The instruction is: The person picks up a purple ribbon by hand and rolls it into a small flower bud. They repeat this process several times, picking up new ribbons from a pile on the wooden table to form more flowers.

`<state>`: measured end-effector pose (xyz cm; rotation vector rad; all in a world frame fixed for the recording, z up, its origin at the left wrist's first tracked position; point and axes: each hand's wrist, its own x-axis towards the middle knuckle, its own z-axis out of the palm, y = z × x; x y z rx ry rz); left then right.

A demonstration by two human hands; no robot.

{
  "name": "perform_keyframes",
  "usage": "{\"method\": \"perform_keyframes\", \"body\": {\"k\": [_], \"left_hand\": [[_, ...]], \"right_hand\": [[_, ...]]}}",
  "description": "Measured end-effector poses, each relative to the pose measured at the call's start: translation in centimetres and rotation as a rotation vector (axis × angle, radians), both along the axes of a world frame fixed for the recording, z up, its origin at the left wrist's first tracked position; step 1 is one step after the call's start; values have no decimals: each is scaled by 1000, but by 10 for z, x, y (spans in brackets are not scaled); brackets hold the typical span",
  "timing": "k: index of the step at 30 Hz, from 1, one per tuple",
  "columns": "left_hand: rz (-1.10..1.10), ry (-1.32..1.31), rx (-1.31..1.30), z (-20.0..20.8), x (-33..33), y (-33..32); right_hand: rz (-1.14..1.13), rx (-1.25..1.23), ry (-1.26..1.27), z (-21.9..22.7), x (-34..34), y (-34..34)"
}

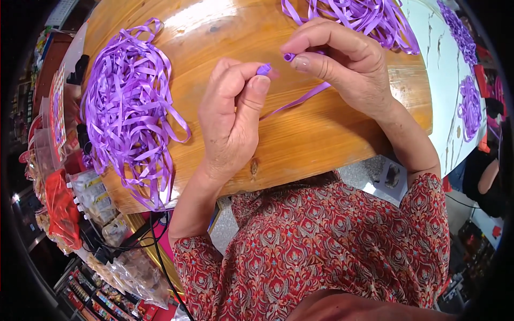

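Observation:
Both my hands are raised over a wooden table, a short gap apart. Between the thumb and forefinger of my left hand is a small folded piece of purple ribbon. My right hand pinches another small purple ribbon roll at its fingertips. A flat ribbon strip slants across the table below the right hand; its ends are hidden behind my hands. To the left lies a large loose heap of purple ribbon. A second ribbon heap sits at the far right, beyond my right hand.
The wooden table has a curved edge. On its right is a white marbled table bearing more purple ribbon bundles. Bagged goods and a dark cable hang at the left edge. Another person's arm shows at far right.

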<state>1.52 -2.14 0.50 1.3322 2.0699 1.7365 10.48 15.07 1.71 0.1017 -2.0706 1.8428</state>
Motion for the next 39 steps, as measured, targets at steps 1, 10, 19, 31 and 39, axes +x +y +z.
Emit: {"method": "perform_keyframes", "body": {"k": [1,10,19,31,39], "left_hand": [[-7,36,10,-2,-1,0],[-25,123,18,-3,1,-1],[-30,131,28,-7,-1,-4],[-29,106,44,-7,3,-2],[-16,75,48,-9,5,-1]], "right_hand": [[8,40,39,-1,0,0],[27,149,51,0,-1,-1],[18,-15,-41,-2,0,-8],[64,184,27,-4,-1,-5],[47,207,5,-5,1,-6]]}}
